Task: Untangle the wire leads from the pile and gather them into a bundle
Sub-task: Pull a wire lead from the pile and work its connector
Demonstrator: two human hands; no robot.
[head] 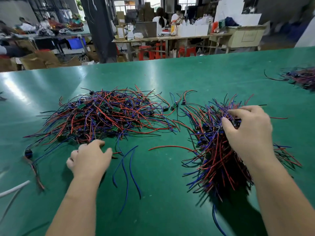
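Where the green table [162, 210] lies nearest, loose blue leads [126, 167] trail just right of the left hand [90, 159], whose fingers curl loosely at the near edge of the tangled red, blue and black pile [105, 116]; a pinch cannot be confirmed. The bundle [219, 167], its leads roughly parallel, lies under the right hand [250, 132], which grips its far end. A separate heap [301, 77] lies far right.
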